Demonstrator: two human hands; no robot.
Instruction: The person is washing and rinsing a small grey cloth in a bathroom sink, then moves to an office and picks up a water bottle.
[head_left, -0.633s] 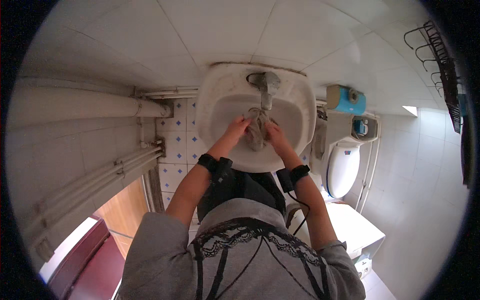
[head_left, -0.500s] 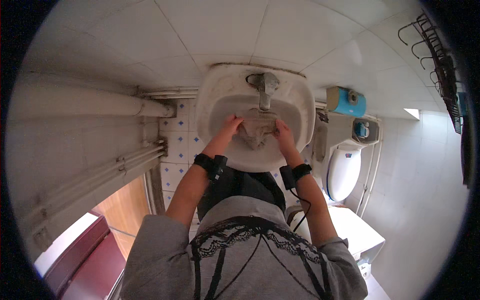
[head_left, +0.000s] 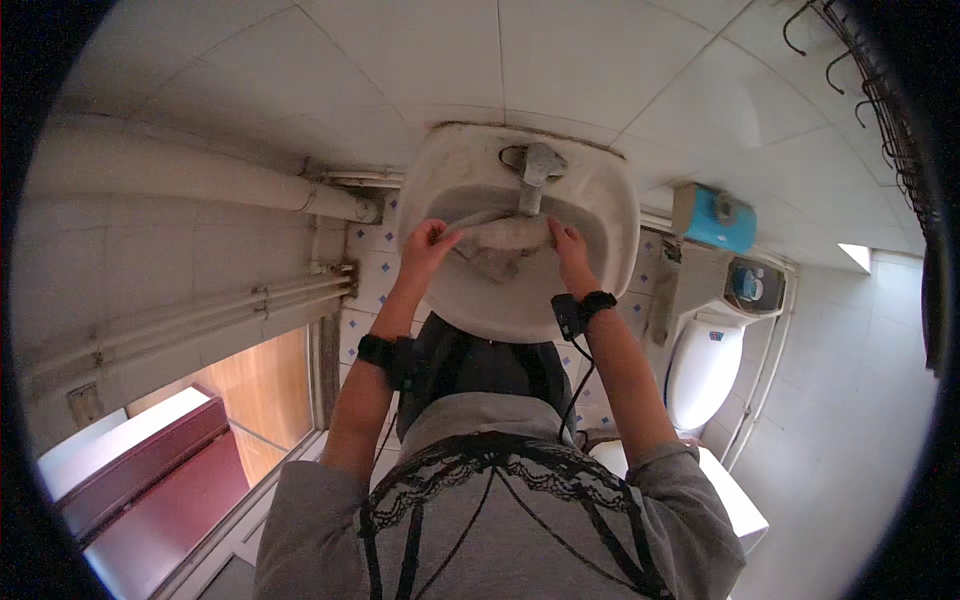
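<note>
Over the basin of a white washbasin (head_left: 620,220), a wet greyish cloth (head_left: 500,238) is stretched between my two hands, just beneath the faucet (head_left: 535,178). My left hand (head_left: 430,247) pinches the cloth's left end near the basin's left rim. At the other end, my right hand (head_left: 568,248) has its fingers closed on the upper right edge. The cloth's upper edge is drawn into a band, and its lower part hangs down into the basin. Whether water is running cannot be made out.
A blue box (head_left: 720,218) is fixed to the wall on the right, above a toilet (head_left: 705,370). Pipes (head_left: 220,310) run along the left wall. Dark hooks (head_left: 840,75) hang at the upper right. A dark red piece of furniture (head_left: 170,480) shows through the doorway.
My left hand has moved left and slightly up, pulling the cloth's left end out sideways. The cloth is now wider and more spread than the earlier bunched shape. The view has shifted slightly.
</note>
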